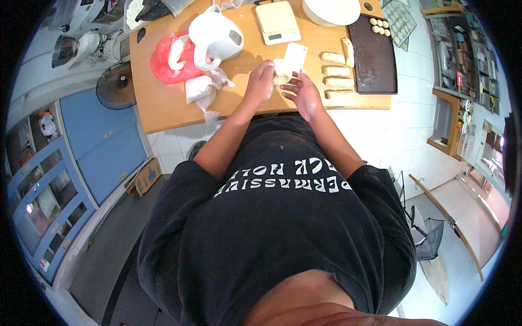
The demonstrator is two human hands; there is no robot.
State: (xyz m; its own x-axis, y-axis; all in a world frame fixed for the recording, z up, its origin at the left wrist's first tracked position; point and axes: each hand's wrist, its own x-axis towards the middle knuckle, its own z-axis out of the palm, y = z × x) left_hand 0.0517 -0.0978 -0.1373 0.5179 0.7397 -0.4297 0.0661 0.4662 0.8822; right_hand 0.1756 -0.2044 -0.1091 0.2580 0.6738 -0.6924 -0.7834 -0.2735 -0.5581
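Note:
A small pale piece of dough (pixel 282 71) is between my two hands, just above the near side of the wooden table. My left hand (pixel 261 82) is closed at the left edge of the dough, its fingertips against it. On the other side, my right hand (pixel 306 98) has its fingers apart and holds nothing visible; they reach toward the dough. Just beyond the dough is a flat white dough scraper (pixel 295 55), its lower end partly hidden near my right fingertips. Several dough logs (pixel 338 70) lie to the right of my hands.
A dark baking tray (pixel 374 68) with several small dough balls (pixel 380 26) sits at the table's right edge. Farther back are a kitchen scale (pixel 278 23) and a white bowl (pixel 331 12). To the left stand a white kettle (pixel 217 35), a red plastic bag (pixel 169 60) and a clear bag of white powder (pixel 199 89).

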